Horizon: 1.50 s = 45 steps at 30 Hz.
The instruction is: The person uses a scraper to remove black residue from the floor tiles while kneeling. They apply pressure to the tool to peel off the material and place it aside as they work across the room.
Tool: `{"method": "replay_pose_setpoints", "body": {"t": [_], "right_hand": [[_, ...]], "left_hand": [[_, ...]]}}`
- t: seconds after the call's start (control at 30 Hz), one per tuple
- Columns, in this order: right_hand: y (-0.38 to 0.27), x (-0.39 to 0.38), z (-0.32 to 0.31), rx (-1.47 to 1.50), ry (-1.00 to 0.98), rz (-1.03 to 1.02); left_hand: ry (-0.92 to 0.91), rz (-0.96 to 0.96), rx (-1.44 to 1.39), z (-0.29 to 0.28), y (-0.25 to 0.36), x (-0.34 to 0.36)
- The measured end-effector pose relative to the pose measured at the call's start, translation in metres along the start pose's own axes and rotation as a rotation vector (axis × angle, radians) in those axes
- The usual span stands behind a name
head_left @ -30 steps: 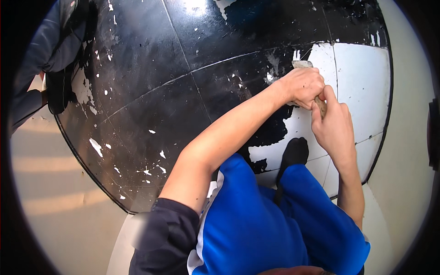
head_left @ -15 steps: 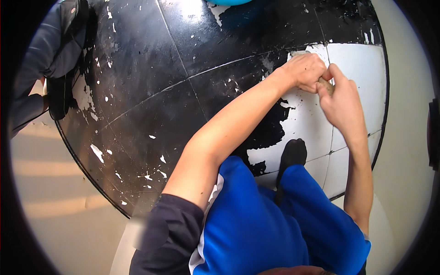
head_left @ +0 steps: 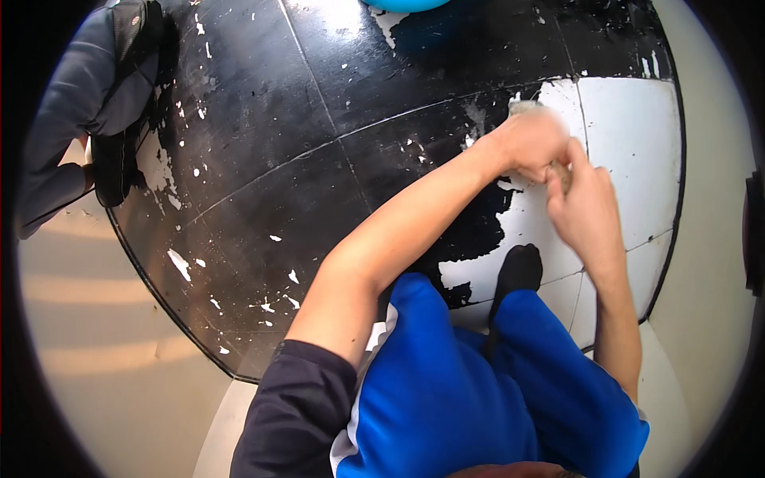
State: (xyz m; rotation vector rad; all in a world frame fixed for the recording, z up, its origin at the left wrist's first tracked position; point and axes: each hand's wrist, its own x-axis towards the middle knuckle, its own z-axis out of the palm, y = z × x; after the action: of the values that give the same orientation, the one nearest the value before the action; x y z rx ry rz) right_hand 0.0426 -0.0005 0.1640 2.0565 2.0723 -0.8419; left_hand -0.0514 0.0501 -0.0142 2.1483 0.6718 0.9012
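Observation:
On the right, my left hand point(head_left: 540, 142) is closed in a fist low over the floor, slightly blurred by motion. Just below it my right hand point(head_left: 586, 209) is closed too. A beige, rounded handle point(head_left: 562, 177) shows between the two hands, its middle covered by my fingers. What kind of tool it belongs to, I cannot make out. A pale greyish piece point(head_left: 523, 107) sticks out past the knuckles of my left hand; whether it is part of the same tool is unclear. Under the hands, ragged black coating point(head_left: 470, 231) meets bare white tile point(head_left: 633, 151).
My foot in a black sock point(head_left: 519, 267) stands on the tile near the coating's edge. At the far left is another person's grey-clad leg point(head_left: 72, 103) beside a dark shoe point(head_left: 115, 171). A blue rounded object point(head_left: 408, 3) shows at the top. Pale walls point(head_left: 713, 199) border the floor.
My right hand has moved down and slightly left, and the left hand a little down. The pale piece beyond the left knuckles now shows more clearly. Both hands keep hold of the handle.

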Motion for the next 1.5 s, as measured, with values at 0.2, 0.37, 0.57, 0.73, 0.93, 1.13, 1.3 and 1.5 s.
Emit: {"method": "replay_pose_setpoints", "body": {"t": [0.2, 0.37, 0.57, 0.73, 0.93, 1.13, 1.3, 1.5], "right_hand": [[-0.001, -0.004, -0.001, -0.091, 0.004, -0.044], [0.001, 0.013, -0.004, -0.028, 0.025, 0.016], [0.014, -0.005, 0.006, -0.072, -0.079, 0.014], [-0.002, 0.029, -0.021, -0.010, -0.041, 0.058], [0.002, -0.023, -0.006, 0.029, -0.092, 0.008], [0.016, -0.018, -0.005, -0.069, -0.112, -0.035], [0.018, 0.025, -0.015, 0.025, 0.011, -0.016], [0.008, -0.010, -0.018, 0.041, -0.167, 0.177]], "left_hand": [[0.038, -0.092, -0.060, -0.011, 0.016, -0.002], [-0.054, -0.068, -0.048, -0.012, -0.007, 0.019], [-0.067, -0.015, -0.043, 0.012, 0.008, -0.004], [-0.027, 0.009, -0.020, -0.019, -0.012, 0.032], [-0.021, -0.057, -0.124, 0.008, 0.035, -0.011], [-0.013, -0.112, -0.106, 0.016, 0.031, -0.002], [-0.119, -0.083, -0.068, -0.008, -0.008, 0.038], [-0.189, -0.125, -0.134, 0.012, 0.029, 0.009]]}}
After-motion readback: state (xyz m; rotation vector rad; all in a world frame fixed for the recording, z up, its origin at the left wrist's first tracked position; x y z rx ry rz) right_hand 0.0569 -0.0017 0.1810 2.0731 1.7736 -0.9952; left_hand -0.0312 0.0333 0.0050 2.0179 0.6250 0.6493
